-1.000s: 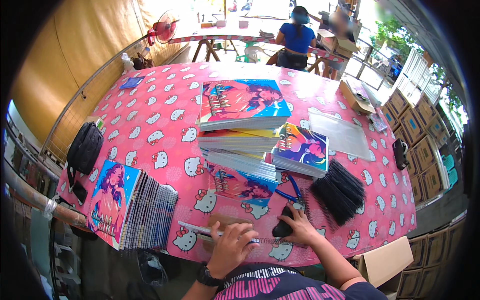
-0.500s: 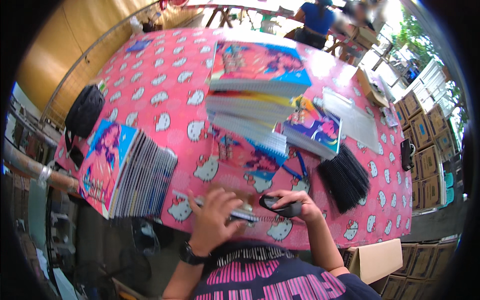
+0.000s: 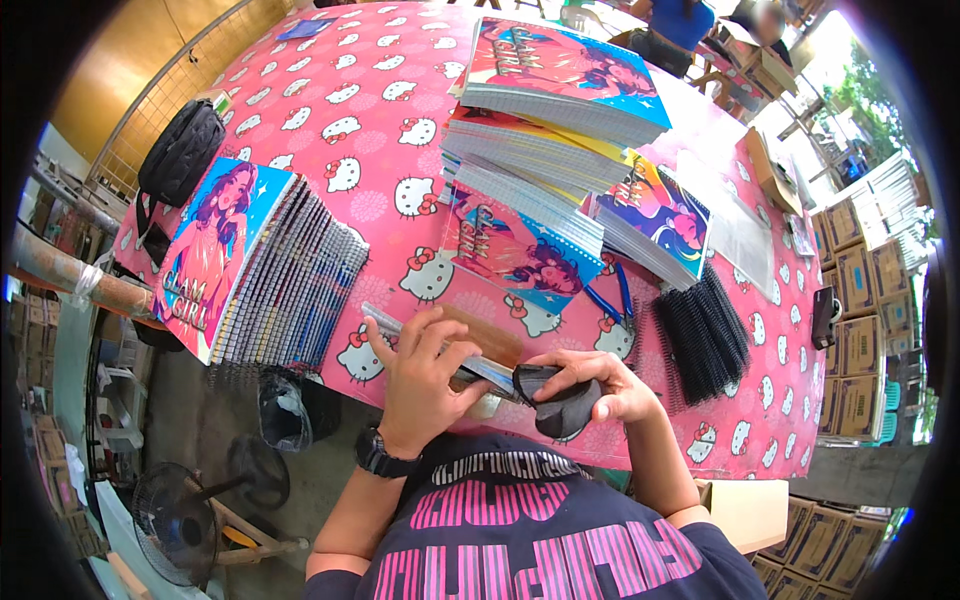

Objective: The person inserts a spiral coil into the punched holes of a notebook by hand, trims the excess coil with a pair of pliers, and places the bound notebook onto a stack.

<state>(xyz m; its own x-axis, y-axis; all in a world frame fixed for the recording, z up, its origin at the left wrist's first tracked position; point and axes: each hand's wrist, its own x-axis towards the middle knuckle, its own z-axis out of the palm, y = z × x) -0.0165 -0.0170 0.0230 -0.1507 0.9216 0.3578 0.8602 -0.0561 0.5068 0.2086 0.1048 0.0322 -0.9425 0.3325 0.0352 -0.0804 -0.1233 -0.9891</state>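
My left hand (image 3: 425,375), with a black watch on its wrist, grips a thin notebook (image 3: 488,372) held edge-on near the table's front edge. In my right hand (image 3: 605,388) is a soft-looking black rounded piece (image 3: 566,408), whose exact kind I cannot make out. It sits against the right end of the notebook. Beyond my hands lies a notebook with a pink and blue cover (image 3: 520,250). Blue-handled pliers (image 3: 625,300) lie to its right, beside a bundle of black spiral binding coils (image 3: 697,340).
A leaning row of spiral notebooks (image 3: 290,270) fills the left side, near a black bag (image 3: 182,150). Tall notebook stacks (image 3: 560,110) stand at the table's middle. A clear plastic sheet (image 3: 735,235) lies right. A floor fan (image 3: 178,522) stands lower left; cartons (image 3: 855,300) are piled right.
My right hand has brought the black piece down and left against the notebook's end. My left hand has tilted the notebook and raised its left end. The view has tipped downward.
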